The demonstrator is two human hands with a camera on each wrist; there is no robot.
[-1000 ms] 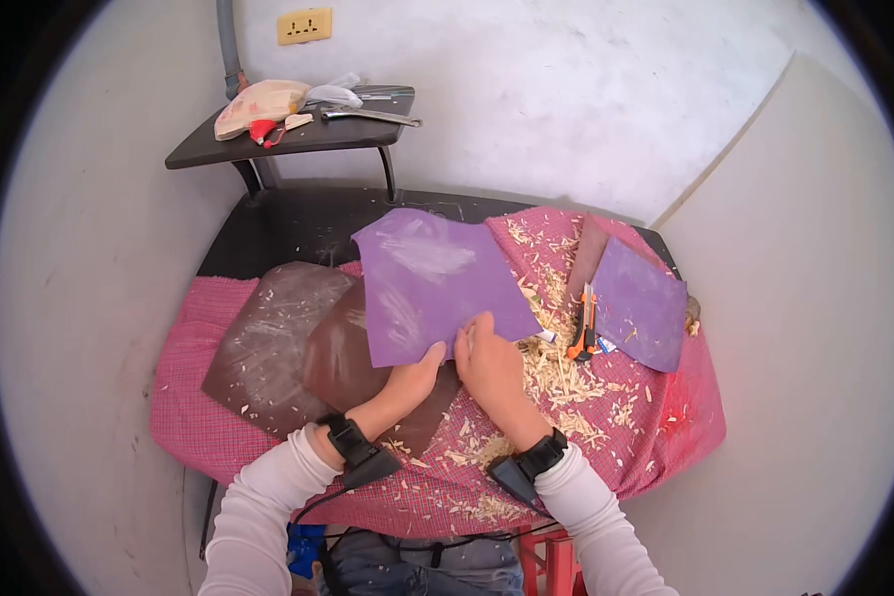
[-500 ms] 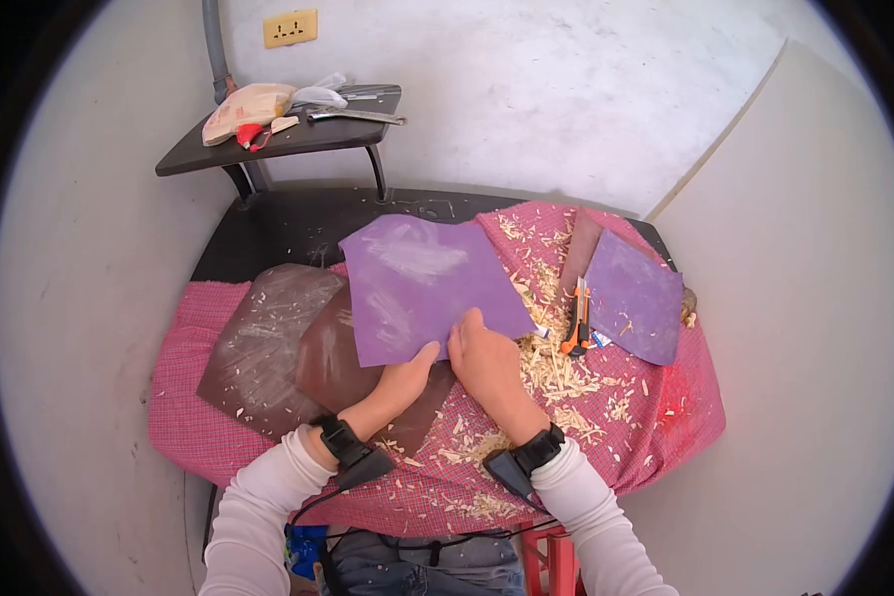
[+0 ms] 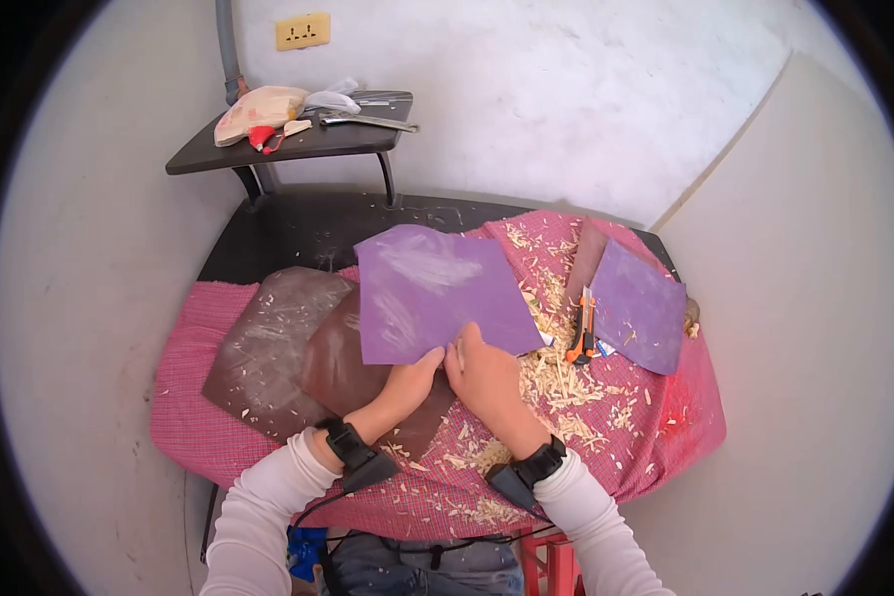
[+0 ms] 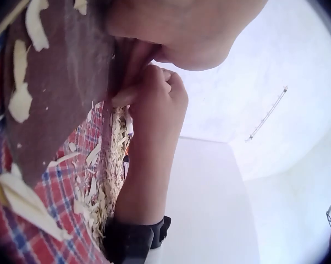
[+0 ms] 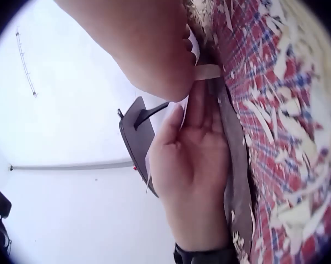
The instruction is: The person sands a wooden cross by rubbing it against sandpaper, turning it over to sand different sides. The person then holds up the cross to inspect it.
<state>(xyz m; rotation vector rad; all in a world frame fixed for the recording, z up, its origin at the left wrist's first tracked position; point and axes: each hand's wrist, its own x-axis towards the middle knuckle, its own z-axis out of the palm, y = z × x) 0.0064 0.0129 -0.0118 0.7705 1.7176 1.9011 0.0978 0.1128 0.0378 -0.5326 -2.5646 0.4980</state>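
Note:
A purple sheet of sandpaper [image 3: 422, 288], streaked with pale dust, is held up over the cloth. My left hand [image 3: 404, 387] grips its near edge, thumb on top and fingers underneath, palm upward in the right wrist view. Curled fingers of my right hand [image 3: 489, 382] pinch a small pale wooden strip [image 5: 208, 72] at that same edge, close beside the left thumb. Most of the strip is hidden by the hand. Under the held sheet, brown sandpaper sheets [image 3: 268, 343] lie on the cloth. An orange and black box cutter [image 3: 582, 333] lies to the right.
Wood shavings [image 3: 566, 387] litter the red checked cloth [image 3: 194, 397]. Another purple sheet [image 3: 638, 308] lies at the right. On the raised black shelf [image 3: 318, 147] at the back left are a bag [image 3: 260, 111] and a wrench [image 3: 372, 122]. Walls stand close around the table.
The far edge of the held purple sheet has dipped slightly. My right hand has shifted a little along the near edge, toward my body. Both hands keep their grip.

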